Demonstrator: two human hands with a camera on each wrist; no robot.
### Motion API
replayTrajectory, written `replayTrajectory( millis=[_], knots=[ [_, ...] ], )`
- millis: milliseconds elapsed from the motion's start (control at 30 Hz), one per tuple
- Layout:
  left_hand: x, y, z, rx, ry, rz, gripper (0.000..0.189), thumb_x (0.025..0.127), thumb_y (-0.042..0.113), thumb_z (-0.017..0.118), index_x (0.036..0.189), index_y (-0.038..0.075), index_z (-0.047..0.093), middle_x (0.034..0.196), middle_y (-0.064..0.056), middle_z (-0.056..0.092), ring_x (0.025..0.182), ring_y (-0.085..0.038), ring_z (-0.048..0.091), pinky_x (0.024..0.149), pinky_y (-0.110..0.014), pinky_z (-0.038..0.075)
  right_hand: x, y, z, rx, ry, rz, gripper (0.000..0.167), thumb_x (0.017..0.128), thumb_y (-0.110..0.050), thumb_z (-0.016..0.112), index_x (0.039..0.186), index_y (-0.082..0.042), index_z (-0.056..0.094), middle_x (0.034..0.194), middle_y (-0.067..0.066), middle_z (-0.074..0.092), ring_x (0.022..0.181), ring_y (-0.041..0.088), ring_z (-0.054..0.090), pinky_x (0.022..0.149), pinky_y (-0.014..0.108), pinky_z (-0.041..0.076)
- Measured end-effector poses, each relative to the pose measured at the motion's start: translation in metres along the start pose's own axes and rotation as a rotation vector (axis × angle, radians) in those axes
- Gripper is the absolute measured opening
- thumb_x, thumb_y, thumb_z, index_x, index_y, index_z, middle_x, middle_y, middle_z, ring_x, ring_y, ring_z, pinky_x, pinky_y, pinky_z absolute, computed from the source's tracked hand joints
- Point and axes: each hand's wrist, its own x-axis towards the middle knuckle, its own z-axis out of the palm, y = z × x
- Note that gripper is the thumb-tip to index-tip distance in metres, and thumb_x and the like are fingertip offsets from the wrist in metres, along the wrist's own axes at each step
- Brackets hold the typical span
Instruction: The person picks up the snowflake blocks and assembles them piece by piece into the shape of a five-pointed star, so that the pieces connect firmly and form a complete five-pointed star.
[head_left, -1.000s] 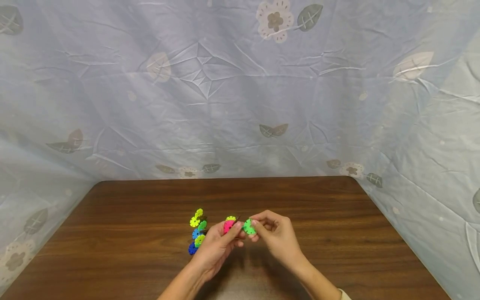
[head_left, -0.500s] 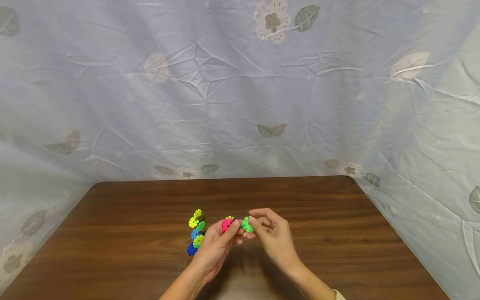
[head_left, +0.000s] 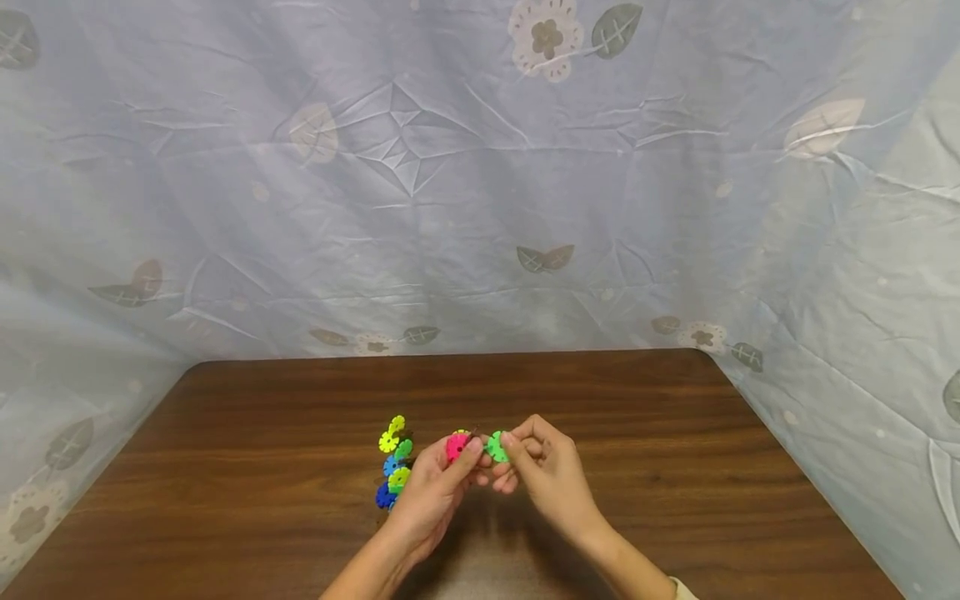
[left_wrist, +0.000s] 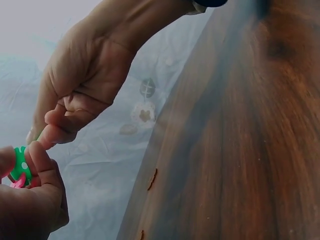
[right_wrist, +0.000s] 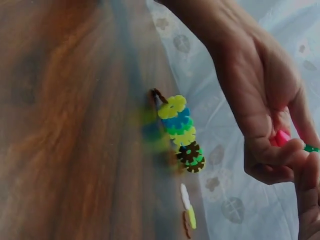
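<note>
My left hand (head_left: 438, 483) pinches a pink notched disc (head_left: 457, 447) between thumb and fingers. Behind it show the rim of a yellow disc and a dark disc seen nearly edge-on. To the right, my right hand (head_left: 558, 483) grips a green notched disc (head_left: 497, 447) by its right side. The green disc's left edge is close to the left thumb tip; a small green piece shows between them. In the left wrist view, the green disc (left_wrist: 21, 165) stands against the pink disc (left_wrist: 19, 182), partly covered by fingers. How they join is hidden.
Left of the hands, on the brown wooden table (head_left: 262, 467), lies a joined chain of notched discs (head_left: 395, 467) in yellow, green and blue. Brown discs show in it in the right wrist view, with a white one (right_wrist: 185, 196) nearby. A patterned curtain (head_left: 480, 208) surrounds the table.
Both hands and their discs stay nearly in place. The right hand's lower fingers have moved a little down and away from the left fingertips.
</note>
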Motion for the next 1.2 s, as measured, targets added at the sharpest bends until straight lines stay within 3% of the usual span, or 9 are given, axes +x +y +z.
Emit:
replayTrajectory(
  millis=[300,667,800,1000,1200],
  knots=[
    [0.001,0.003,0.002,0.002,-0.041,0.005,0.018,0.110,0.027,0.055,0.104,0.011,0.060,0.089,0.011,0.071,0.088,-0.004,0.067,0.088,-0.019,0.055,-0.004,-0.001,0.005,-0.005,0.042,-0.109,0.017,0.106,-0.004,0.058,0.099,0.011,0.056,0.075,0.031,0.070,0.059,0.005,0.070,0.054,0.036,0.063],
    [0.003,0.007,0.001,0.030,-0.084,0.027,0.014,0.109,0.023,0.057,0.103,0.011,0.060,0.089,0.011,0.071,0.085,-0.005,0.063,0.088,-0.020,0.055,-0.003,-0.005,0.005,-0.004,0.020,-0.138,0.016,0.106,-0.003,0.057,0.098,0.011,0.055,0.075,0.031,0.070,0.060,0.004,0.070,0.054,0.037,0.063],
    [0.002,0.011,-0.001,0.045,-0.023,0.022,0.018,0.109,0.024,0.057,0.105,0.008,0.062,0.088,0.010,0.072,0.086,-0.005,0.065,0.083,-0.019,0.057,0.001,-0.007,0.009,0.031,0.016,-0.093,0.019,0.107,-0.006,0.057,0.101,0.013,0.055,0.078,0.034,0.069,0.061,0.005,0.071,0.057,0.038,0.064],
    [-0.002,0.012,-0.004,0.019,0.073,-0.003,0.028,0.108,0.026,0.060,0.120,0.000,0.060,0.092,0.006,0.072,0.091,-0.008,0.067,0.081,-0.022,0.058,0.004,-0.006,0.010,0.096,-0.015,-0.004,0.025,0.108,-0.009,0.056,0.107,0.016,0.053,0.085,0.039,0.070,0.067,0.009,0.076,0.062,0.036,0.066],
    [-0.008,0.011,0.001,-0.033,0.145,-0.062,0.021,0.106,0.033,0.063,0.102,0.012,0.065,0.092,0.009,0.074,0.096,-0.010,0.068,0.092,-0.026,0.052,0.005,-0.003,0.022,0.159,-0.018,0.060,0.027,0.109,-0.010,0.056,0.108,0.016,0.051,0.090,0.042,0.070,0.068,0.010,0.077,0.065,0.030,0.066]
  ],
)
